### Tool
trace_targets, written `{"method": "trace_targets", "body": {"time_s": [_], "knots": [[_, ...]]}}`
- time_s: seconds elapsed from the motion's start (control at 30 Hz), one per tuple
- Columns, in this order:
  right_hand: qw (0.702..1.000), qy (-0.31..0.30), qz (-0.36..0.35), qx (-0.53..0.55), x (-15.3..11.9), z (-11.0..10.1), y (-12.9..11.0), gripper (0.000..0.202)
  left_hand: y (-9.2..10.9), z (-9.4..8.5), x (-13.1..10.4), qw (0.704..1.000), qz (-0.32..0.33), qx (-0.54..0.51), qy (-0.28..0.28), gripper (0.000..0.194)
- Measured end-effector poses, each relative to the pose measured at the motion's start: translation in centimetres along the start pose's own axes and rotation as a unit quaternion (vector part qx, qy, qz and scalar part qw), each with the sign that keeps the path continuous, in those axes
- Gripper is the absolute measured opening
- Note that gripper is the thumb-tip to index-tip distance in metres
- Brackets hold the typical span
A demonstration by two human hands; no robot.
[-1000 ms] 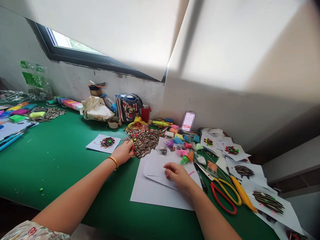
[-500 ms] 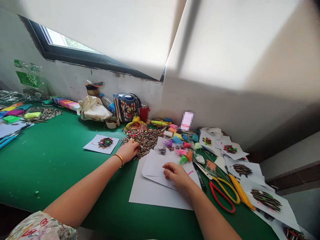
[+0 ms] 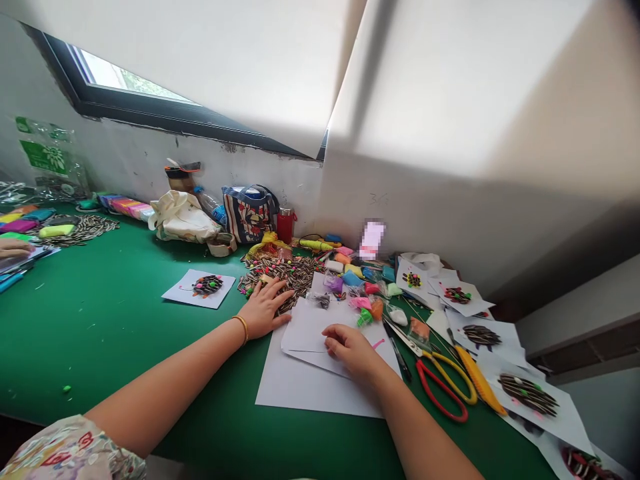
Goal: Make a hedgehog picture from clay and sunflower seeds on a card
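Observation:
My left hand (image 3: 264, 308) lies with fingers spread on the near edge of a pile of striped seeds (image 3: 297, 270), holding nothing. Small coloured balls are scattered among the seeds. White paper sheets (image 3: 295, 383) overlap on the green table, and my right hand (image 3: 350, 347) rests over them with its fingers curled and thumb close to the index finger. Whether anything is between those fingertips is hidden. A pink strip (image 3: 379, 344) shows on the paper beside that hand. Left of the seeds lies a white card (image 3: 173, 293) with a seed-covered figure.
Coloured clay packets (image 3: 353, 277) sit behind the sheets. Scissors (image 3: 440, 380), a black pen (image 3: 399, 353) and a yellow cutter (image 3: 477, 380) lie right, beside several decorated cards (image 3: 570, 413). Bags (image 3: 183, 220) stand by the wall. Another person's hand (image 3: 15, 249) is at far left.
My left hand has opened, its fingers spreading over the seeds. My right hand keeps its place on the paper. Another person's hand has come into view at the far left.

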State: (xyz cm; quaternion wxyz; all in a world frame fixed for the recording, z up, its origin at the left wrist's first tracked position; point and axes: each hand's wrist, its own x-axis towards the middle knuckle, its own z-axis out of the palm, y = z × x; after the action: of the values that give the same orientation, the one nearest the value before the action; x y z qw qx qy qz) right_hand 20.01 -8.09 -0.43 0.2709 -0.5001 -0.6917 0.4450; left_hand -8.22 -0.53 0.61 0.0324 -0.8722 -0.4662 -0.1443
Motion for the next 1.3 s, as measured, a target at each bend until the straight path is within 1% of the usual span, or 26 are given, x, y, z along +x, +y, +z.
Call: {"method": "trace_targets", "body": {"time_s": [0.07, 0.13, 0.23, 0.37, 0.43, 0.5, 0.53, 0.6, 0.63, 0.67, 0.73, 0.77, 0.8, 0.87, 0.9, 0.97, 1.07, 1.13, 1.2, 1.27, 1.3], "knots": [[1.000, 0.000, -0.002, -0.002, 0.0, 0.0, 0.1, 0.027, -0.2, 0.5, 0.9, 1.000, -0.001, 0.002, -0.007, 0.057], [1.000, 0.000, 0.001, 0.000, 0.1, 0.0, 0.2, 0.026, -0.2, 0.7, 2.0, 1.000, -0.009, 0.009, 0.004, 0.054], [1.000, 0.002, 0.003, -0.001, 0.2, 0.2, 0.2, 0.026, 0.4, 0.4, 3.2, 0.998, -0.032, 0.015, 0.047, 0.049], [1.000, 0.011, -0.010, -0.019, 0.2, -0.3, -0.3, 0.026, 1.7, -0.7, 3.9, 0.993, -0.058, 0.017, 0.106, 0.041], [0.998, 0.035, -0.021, -0.046, 0.1, -1.2, -0.6, 0.025, 2.5, -1.2, 4.0, 0.991, -0.053, 0.018, 0.124, 0.034], [0.992, 0.090, -0.030, -0.085, -0.1, -2.4, -0.8, 0.024, 3.6, -1.6, 4.1, 0.992, -0.026, 0.003, 0.125, 0.029], [0.985, 0.130, -0.030, -0.107, -0.1, -3.1, -0.9, 0.023, 4.2, -1.7, 4.1, 0.994, 0.000, -0.014, 0.111, 0.028], [0.968, 0.189, -0.023, -0.163, -0.3, -4.5, -0.9, 0.021, 5.7, -1.5, 3.9, 0.994, 0.065, -0.057, 0.062, 0.026], [0.961, 0.202, -0.010, -0.190, -0.4, -5.0, -1.0, 0.020, 6.5, -1.4, 3.6, 0.992, 0.098, -0.077, 0.032, 0.026], [0.956, 0.201, 0.006, -0.213, -0.5, -5.4, -1.0, 0.020, 7.3, -1.1, 3.3, 0.988, 0.125, -0.092, 0.008, 0.026], [0.953, 0.172, 0.039, -0.247, -0.8, -5.8, -1.2, 0.019, 8.6, -0.4, 2.4, 0.980, 0.164, -0.106, -0.039, 0.031], [0.952, 0.149, 0.054, -0.261, -0.9, -5.8, -1.4, 0.018, 9.2, 0.0, 1.9, 0.977, 0.175, -0.104, -0.057, 0.039], [0.951, 0.125, 0.068, -0.275, -1.0, -5.7, -1.5, 0.018, 9.6, 0.4, 1.4, 0.976, 0.179, -0.099, -0.072, 0.048], [0.947, 0.082, 0.088, -0.298, -1.1, -5.4, -1.8, 0.016, 10.3, 0.9, 0.6, 0.973, 0.184, -0.099, -0.096, 0.057], [0.945, 0.064, 0.092, -0.307, -1.1, -5.3, -1.9, 0.014, 10.5, 1.1, 0.4, 0.972, 0.185, -0.101, -0.104, 0.057], [0.944, 0.045, 0.089, -0.315, -1.2, -5.1, -2.0, 0.011, 10.9, 1.2, 0.2, 0.969, 0.193, -0.110, -0.113, 0.052], [0.944, 0.043, 0.067, -0.319, -1.3, -5.4, -2.0, 0.013, 11.4, 0.9, 0.4, 0.962, 0.212, -0.126, -0.119, 0.045], [0.941, 0.059, 0.065, -0.327, -1.6, -6.2, -1.8, 0.014, 11.4, 0.6, 0.7, 0.959, 0.221, -0.129, -0.120, 0.046], [0.929, 0.099, 0.090, -0.346, -2.1, -7.6, -1.5, 0.016, 11.1, 0.4, 1.0, 0.960, 0.222, -0.126, -0.119, 0.056], [0.903, 0.169, 0.129, -0.373, -2.8, -9.2, -1.2, 0.019, 10.5, 0.4, 1.2, 0.961, 0.216, -0.123, -0.125, 0.069], [0.892, 0.186, 0.150, -0.384, -3.2, -10.0, -1.0, 0.020, 10.3, 0.6, 1.2, 0.961, 0.212, -0.123, -0.130, 0.073]]}}
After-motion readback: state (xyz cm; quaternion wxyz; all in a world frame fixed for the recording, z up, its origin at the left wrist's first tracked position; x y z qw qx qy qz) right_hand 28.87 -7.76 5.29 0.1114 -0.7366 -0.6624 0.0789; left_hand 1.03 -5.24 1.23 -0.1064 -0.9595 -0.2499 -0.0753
